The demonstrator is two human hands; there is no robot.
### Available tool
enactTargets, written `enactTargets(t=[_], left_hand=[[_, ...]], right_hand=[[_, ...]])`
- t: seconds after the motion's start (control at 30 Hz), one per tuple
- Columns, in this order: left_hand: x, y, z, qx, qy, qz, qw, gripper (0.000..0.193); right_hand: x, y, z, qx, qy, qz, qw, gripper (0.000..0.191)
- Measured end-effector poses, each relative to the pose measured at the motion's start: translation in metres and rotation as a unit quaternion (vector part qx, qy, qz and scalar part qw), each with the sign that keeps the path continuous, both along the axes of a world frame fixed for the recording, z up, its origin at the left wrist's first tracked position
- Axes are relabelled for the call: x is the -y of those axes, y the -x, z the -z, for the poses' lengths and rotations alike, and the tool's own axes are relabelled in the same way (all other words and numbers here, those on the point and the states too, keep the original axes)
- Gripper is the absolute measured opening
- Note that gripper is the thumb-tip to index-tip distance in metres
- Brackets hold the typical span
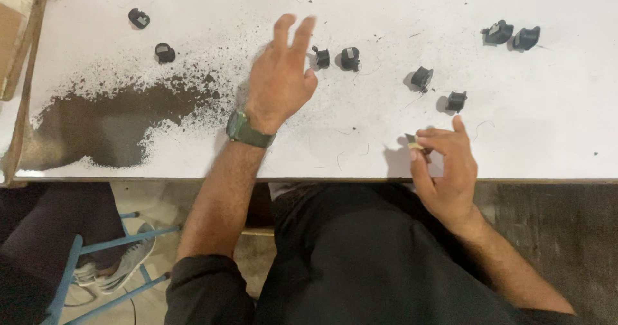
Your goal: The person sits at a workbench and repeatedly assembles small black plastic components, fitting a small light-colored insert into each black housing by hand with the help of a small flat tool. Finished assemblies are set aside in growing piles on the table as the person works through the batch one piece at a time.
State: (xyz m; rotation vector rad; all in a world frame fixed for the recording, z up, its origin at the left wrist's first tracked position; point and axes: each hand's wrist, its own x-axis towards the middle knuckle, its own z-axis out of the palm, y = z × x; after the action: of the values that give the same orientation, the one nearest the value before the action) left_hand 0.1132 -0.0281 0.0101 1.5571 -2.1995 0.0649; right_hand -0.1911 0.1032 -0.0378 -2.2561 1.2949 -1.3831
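Observation:
My left hand point(280, 80) hovers over the white table point(547, 132), fingers spread and blurred, holding nothing; a green watch point(246, 130) sits on its wrist. Its fingertips are close to two small black cylindrical parts point(322, 57) point(350, 58). My right hand point(447, 170) is near the table's front edge, with thumb and forefinger pinched on a small tan and dark piece point(415, 144). Two more black parts point(422, 78) point(456, 101) lie just beyond that hand.
A patch of dark powder point(122, 122) spreads over the table's left side. More black parts lie at the far right point(513, 35), upper left point(165, 52) point(138, 18) and top edge. A wooden frame point(19, 35) stands at left. A blue stool point(103, 260) and another person's shoe point(122, 260) are below.

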Motion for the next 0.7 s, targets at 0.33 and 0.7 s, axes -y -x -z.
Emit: enactTargets(t=[0.33, 0.7], left_hand=[[-0.036, 0.035, 0.002, -0.073, -0.171, 0.155, 0.970, 0.038], [-0.143, 0.071, 0.011, -0.209, -0.098, 0.155, 0.961, 0.031]], right_hand=[[-0.001, -0.011, -0.016, -0.078, -0.034, -0.030, 0.996, 0.028], [-0.011, -0.025, -0.008, -0.164, -0.057, -0.013, 0.985, 0.045]])
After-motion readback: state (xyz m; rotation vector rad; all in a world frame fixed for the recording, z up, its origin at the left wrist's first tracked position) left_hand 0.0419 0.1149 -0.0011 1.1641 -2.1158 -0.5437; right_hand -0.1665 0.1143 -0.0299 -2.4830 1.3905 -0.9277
